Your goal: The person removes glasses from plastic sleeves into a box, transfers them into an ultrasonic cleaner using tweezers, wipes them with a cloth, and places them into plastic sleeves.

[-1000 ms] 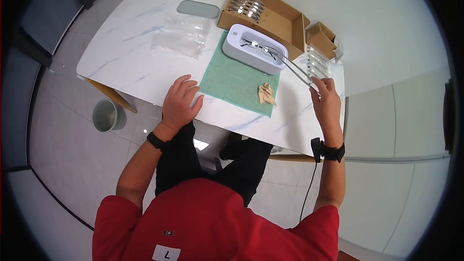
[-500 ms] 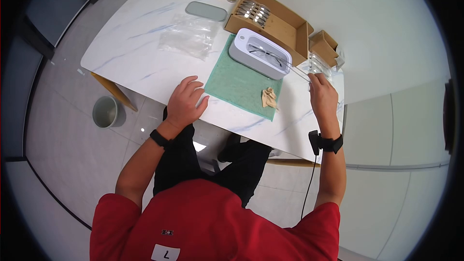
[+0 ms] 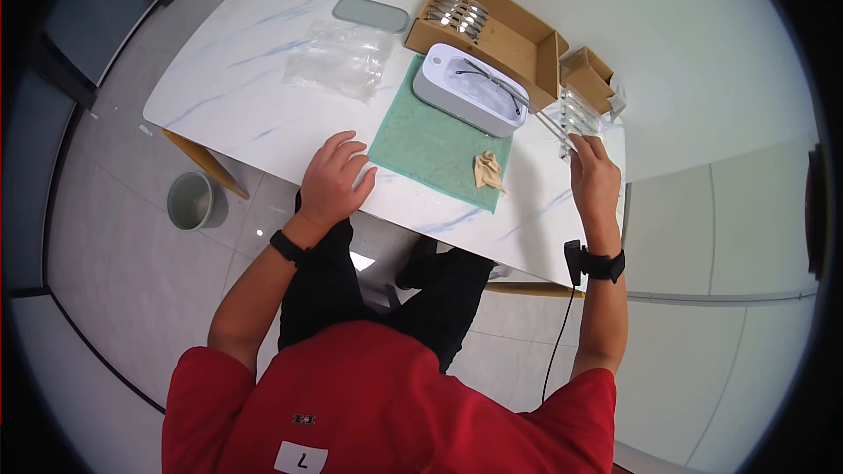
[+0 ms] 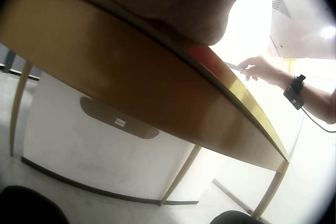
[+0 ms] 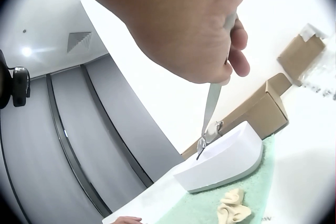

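Glasses are at the tips of tweezers pinched by the right hand, over the white tub, seemingly mid-handling, the left hand relaxed and empty, though whether the pairs lined up in the cardboard box are done is unclear.

A crumpled beige cloth is laid on a green rectangular cloth mat. Clear plastic bags are spread on the white marble-look tabletop, nr a grey rounded-rect. flat piece. A few prs of clear-lensed specs are lined up in a long open brown cardboard box. A sm. brown cardboard box is set nearby, w/ a grey-green round bin stood on the tiled floor.
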The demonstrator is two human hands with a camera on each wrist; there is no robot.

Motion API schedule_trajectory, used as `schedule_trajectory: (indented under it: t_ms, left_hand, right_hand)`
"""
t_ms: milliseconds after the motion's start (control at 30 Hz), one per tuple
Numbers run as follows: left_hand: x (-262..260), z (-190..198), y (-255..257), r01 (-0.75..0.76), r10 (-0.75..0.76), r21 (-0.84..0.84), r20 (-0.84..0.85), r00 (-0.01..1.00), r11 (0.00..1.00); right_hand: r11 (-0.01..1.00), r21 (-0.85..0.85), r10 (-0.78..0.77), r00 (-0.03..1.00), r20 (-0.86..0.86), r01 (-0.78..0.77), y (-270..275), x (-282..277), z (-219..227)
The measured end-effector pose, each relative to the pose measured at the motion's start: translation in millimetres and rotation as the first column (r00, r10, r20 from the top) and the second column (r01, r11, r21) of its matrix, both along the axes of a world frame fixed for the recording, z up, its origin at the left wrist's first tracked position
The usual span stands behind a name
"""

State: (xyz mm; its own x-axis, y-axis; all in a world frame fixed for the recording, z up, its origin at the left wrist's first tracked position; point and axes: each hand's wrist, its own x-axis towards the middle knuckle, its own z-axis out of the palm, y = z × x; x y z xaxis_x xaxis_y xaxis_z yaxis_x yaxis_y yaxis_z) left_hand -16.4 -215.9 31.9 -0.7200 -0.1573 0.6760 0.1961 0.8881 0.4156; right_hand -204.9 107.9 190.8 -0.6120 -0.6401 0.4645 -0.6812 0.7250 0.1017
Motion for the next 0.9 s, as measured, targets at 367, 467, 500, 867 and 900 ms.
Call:
schedule_trajectory:
  t_ms: [367,467,500,867,900]
  left_hand:
    - [0,1,0,-0.003,0.002,0.005,0.033,0.999,1.0]
    - [-1,0,0,-0.004,0.004,0.01,0.027,1.0,1.0]
    - [-1,0,0,-0.005,0.005,0.013,0.02,1.0,1.0]
    - [0,0,0,-0.012,0.011,0.003,0.027,1.0,1.0]
    - [0,0,1,-0.009,0.009,-0.004,0.022,1.0,1.0]
  right_hand:
    - [0.988,-0.089,0.147,0.948,0.284,-0.126,0,63,-10]
    - [0.988,-0.069,0.153,0.928,0.34,-0.138,-7,61,-30]
    - [0.987,-0.072,0.159,0.928,0.338,-0.143,-9,60,-30]
    - [0.989,-0.143,0.077,0.945,0.319,-0.032,-19,50,35]
    - [0.985,-0.17,0.071,0.959,0.276,-0.024,-23,39,38]
